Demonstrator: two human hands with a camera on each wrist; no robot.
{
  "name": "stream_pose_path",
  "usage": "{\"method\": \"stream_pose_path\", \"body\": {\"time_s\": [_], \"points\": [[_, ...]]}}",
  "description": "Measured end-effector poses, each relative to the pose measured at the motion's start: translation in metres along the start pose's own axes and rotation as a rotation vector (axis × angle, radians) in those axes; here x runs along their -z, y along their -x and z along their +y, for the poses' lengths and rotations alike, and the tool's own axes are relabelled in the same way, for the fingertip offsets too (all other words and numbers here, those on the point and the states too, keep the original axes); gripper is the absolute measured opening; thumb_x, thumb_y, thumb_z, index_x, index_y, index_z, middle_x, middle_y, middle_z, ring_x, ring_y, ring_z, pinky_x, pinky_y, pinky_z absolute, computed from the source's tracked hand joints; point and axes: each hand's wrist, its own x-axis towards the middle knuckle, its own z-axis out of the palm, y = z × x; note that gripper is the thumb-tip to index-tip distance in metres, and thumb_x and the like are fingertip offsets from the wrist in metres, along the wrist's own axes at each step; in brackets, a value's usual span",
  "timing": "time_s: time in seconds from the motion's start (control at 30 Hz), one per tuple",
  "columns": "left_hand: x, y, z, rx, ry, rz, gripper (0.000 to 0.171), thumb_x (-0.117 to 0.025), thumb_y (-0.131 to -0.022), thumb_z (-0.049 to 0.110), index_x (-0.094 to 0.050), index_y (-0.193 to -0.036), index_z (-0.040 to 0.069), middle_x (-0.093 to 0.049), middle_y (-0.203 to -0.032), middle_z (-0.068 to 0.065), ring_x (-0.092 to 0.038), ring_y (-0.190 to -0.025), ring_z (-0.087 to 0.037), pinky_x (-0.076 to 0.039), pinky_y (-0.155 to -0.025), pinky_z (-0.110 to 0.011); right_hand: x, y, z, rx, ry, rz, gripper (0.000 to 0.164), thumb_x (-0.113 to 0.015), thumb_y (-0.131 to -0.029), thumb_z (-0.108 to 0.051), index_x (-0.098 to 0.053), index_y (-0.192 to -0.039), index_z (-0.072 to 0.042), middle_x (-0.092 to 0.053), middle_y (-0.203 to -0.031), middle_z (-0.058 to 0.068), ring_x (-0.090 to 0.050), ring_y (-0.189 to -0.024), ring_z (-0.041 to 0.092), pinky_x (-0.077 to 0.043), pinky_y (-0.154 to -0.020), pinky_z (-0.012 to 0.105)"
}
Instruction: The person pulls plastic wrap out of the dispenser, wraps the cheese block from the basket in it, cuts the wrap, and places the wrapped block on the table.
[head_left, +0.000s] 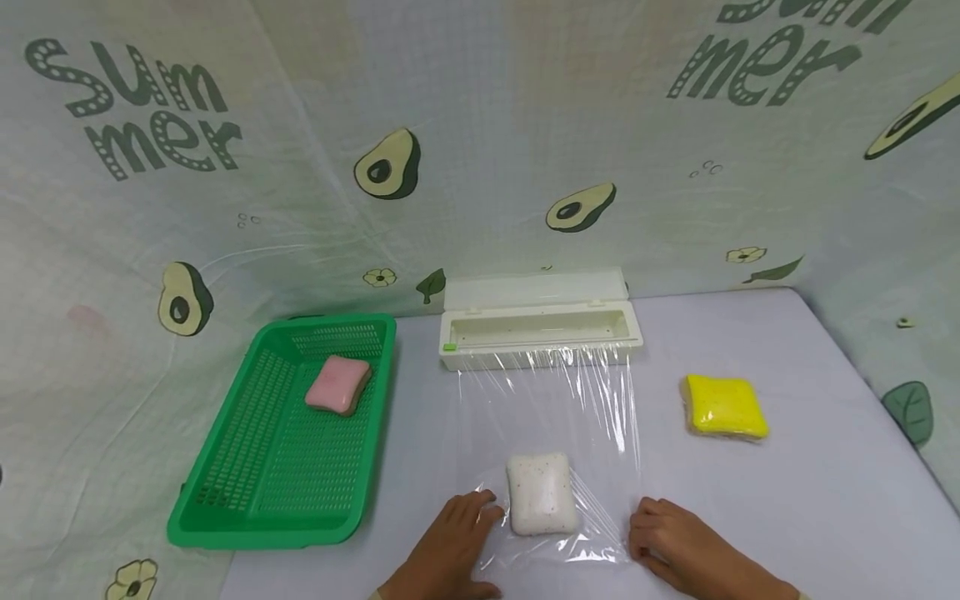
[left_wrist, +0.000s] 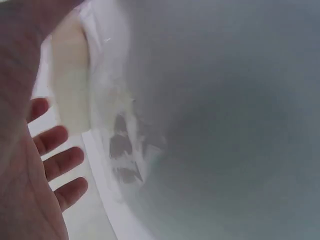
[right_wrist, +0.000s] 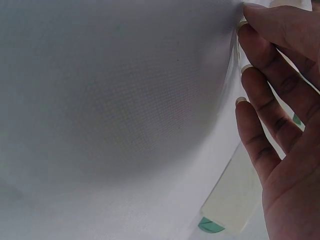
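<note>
A white speckled bar (head_left: 542, 493), pillow-shaped like soap, lies at the front middle with clear cling film (head_left: 547, 408) around it. The film runs in a sheet from the slot box (head_left: 540, 333) at the back, wrinkled and shiny near the box and at its front right corner. My left hand (head_left: 453, 542) lies at the film's left edge, fingers spread and loosely bent; the left wrist view shows its fingers (left_wrist: 65, 162) holding nothing. On the other side, my right hand (head_left: 675, 542) pinches the film's right edge between thumb and forefinger, seen also in the right wrist view.
A green basket (head_left: 367, 467) stands at the left with a pink bar (head_left: 339, 384) inside. At the right lies a yellow bar (head_left: 724, 406) with shiny film around it. A patterned cloth (head_left: 480, 125) hangs behind the table.
</note>
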Motion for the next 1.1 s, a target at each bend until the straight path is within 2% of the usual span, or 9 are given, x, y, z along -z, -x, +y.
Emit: {"method": "stream_pose_path", "body": {"time_s": [0.27, 0.43, 0.53, 0.6, 0.7, 0.8, 0.83, 0.93, 1.1], "points": [[0.002, 0.002, -0.001, -0.089, -0.085, -0.029, 0.03, -0.091, -0.083, 0.033, -0.072, -0.103, 0.024, -0.06, -0.105, 0.01, -0.054, -0.092, -0.006, -0.047, -0.084, -0.022, 0.0, -0.001, 0.0, -0.002, 0.002, 0.003, 0.042, -0.096, -0.059, -0.004, -0.068, -0.078, -0.028, -0.062, -0.086, -0.022, -0.052, -0.084, 0.001, -0.042, -0.073, 0.013], [0.005, 0.002, -0.002, -0.134, -0.134, -0.004, 0.018, -0.086, -0.085, 0.022, -0.072, -0.095, 0.024, -0.061, -0.093, 0.012, -0.051, -0.083, -0.005, -0.043, -0.077, -0.018, 0.004, -0.002, 0.0, -0.01, -0.025, 0.001, 0.037, -0.094, -0.065, -0.006, -0.069, -0.081, -0.029, -0.063, -0.087, -0.022, -0.052, -0.085, 0.001, -0.042, -0.074, 0.013], [0.004, 0.003, -0.003, -0.081, -0.071, 0.068, 0.017, -0.084, -0.088, 0.019, -0.069, -0.095, 0.022, -0.063, -0.091, 0.012, -0.053, -0.082, -0.005, -0.044, -0.077, -0.019, 0.009, -0.003, 0.0, -0.056, -0.081, -0.006, 0.037, -0.093, -0.07, -0.005, -0.069, -0.085, -0.03, -0.063, -0.091, -0.024, -0.052, -0.088, 0.0, -0.042, -0.076, 0.011], [0.003, 0.003, -0.005, -0.033, -0.014, 0.147, 0.009, -0.075, -0.096, 0.02, -0.066, -0.094, 0.021, -0.062, -0.088, 0.012, -0.053, -0.08, -0.005, -0.043, -0.076, -0.019, 0.013, -0.006, 0.0, -0.116, -0.126, -0.005, 0.041, -0.091, -0.072, -0.002, -0.068, -0.089, -0.031, -0.06, -0.094, -0.025, -0.053, -0.089, -0.001, -0.044, -0.077, 0.013], [0.001, 0.001, -0.007, 0.032, 0.074, 0.277, 0.015, -0.059, -0.108, 0.023, -0.063, -0.094, 0.019, -0.059, -0.085, 0.011, -0.052, -0.077, -0.006, -0.041, -0.073, -0.019, 0.019, -0.01, -0.002, -0.266, -0.171, 0.011, 0.042, -0.088, -0.077, 0.0, -0.066, -0.095, -0.031, -0.057, -0.098, -0.026, -0.054, -0.09, -0.002, -0.05, -0.076, 0.017], [0.001, -0.002, -0.008, 0.098, 0.145, 0.342, 0.01, -0.065, -0.105, 0.016, -0.063, -0.095, 0.017, -0.058, -0.084, 0.011, -0.052, -0.075, -0.006, -0.041, -0.071, -0.019, 0.022, -0.016, -0.005, -0.434, -0.19, 0.021, 0.037, -0.085, -0.083, 0.0, -0.067, -0.098, -0.028, -0.057, -0.096, -0.025, -0.055, -0.087, -0.003, -0.054, -0.073, 0.024], [0.002, -0.003, -0.008, 0.126, 0.171, 0.34, 0.01, -0.071, -0.1, 0.012, -0.063, -0.096, 0.017, -0.059, -0.085, 0.011, -0.053, -0.076, -0.006, -0.041, -0.071, -0.019, 0.021, -0.018, -0.005, -0.483, -0.184, 0.023, 0.034, -0.085, -0.084, -0.002, -0.067, -0.098, -0.027, -0.058, -0.095, -0.025, -0.055, -0.086, -0.004, -0.055, -0.073, 0.025], [0.002, -0.005, -0.007, 0.227, 0.234, 0.257, 0.025, -0.082, -0.087, 0.005, -0.064, -0.099, 0.018, -0.062, -0.089, 0.012, -0.052, -0.079, -0.004, -0.042, -0.073, -0.02, 0.019, -0.026, -0.007, -0.631, -0.182, 0.0, 0.027, -0.084, -0.087, -0.005, -0.069, -0.096, -0.027, -0.058, -0.089, -0.023, -0.054, -0.083, -0.005, -0.053, -0.071, 0.025], [0.003, -0.011, -0.006, 0.341, 0.28, 0.109, 0.016, -0.076, -0.097, 0.01, -0.065, -0.103, 0.019, -0.064, -0.094, 0.011, -0.051, -0.085, -0.005, -0.043, -0.079, -0.026, 0.01, -0.037, -0.008, -0.774, -0.14, -0.034, 0.026, -0.085, -0.086, -0.006, -0.069, -0.089, -0.027, -0.061, -0.082, -0.019, -0.053, -0.078, -0.002, -0.05, -0.07, 0.026]]}}
